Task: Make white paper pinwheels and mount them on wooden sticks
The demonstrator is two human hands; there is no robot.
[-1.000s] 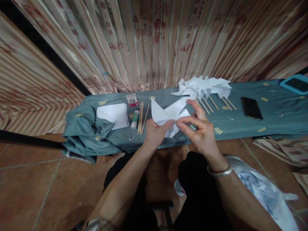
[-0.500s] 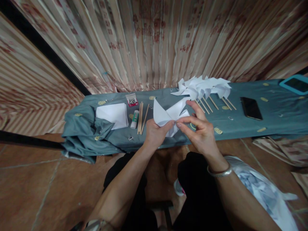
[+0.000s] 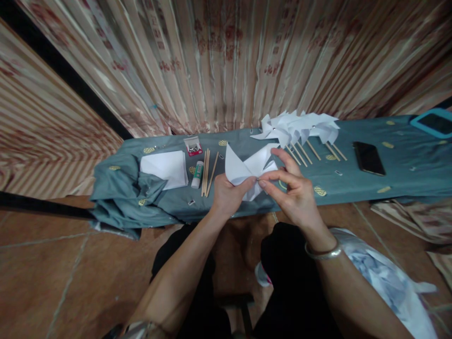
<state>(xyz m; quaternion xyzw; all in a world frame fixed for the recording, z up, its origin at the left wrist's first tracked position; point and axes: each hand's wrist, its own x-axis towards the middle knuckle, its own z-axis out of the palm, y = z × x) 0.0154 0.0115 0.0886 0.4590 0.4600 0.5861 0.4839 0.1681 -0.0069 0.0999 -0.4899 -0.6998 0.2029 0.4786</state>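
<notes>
1. A white paper pinwheel (image 3: pixel 250 165) is held in both hands above the near middle of the surface, its pointed blades fanned out.
2. The left hand (image 3: pixel 228 195) grasps its lower left part, thumb pressed on top close to the centre; the other fingers are mostly hidden by the paper.
3. The right hand (image 3: pixel 298 195) pinches at the centre with thumb and forefinger, where a tiny metallic piece shows, too small to identify surely. Another of its fingers is raised by the upper right blade.
4. Just left of the left hand lie several slim wooden sticks (image 3: pixel 205 172), one slanting apart from the others, with a green and white glue stick (image 3: pixel 197 175) beside them.
5. Behind the glue stick, a small red box (image 3: pixel 195 153) stands open with shiny metal pieces inside.
6. Farther left is a stack of white paper (image 3: pixel 167 165), one corner under a fold of the teal pineapple-print cloth (image 3: pixel 342 188).
7. Behind the right hand, overlapping pinwheels on sticks (image 3: pixel 294 129) lie in a row; right of them is a black smartphone (image 3: pixel 369 159).
</notes>
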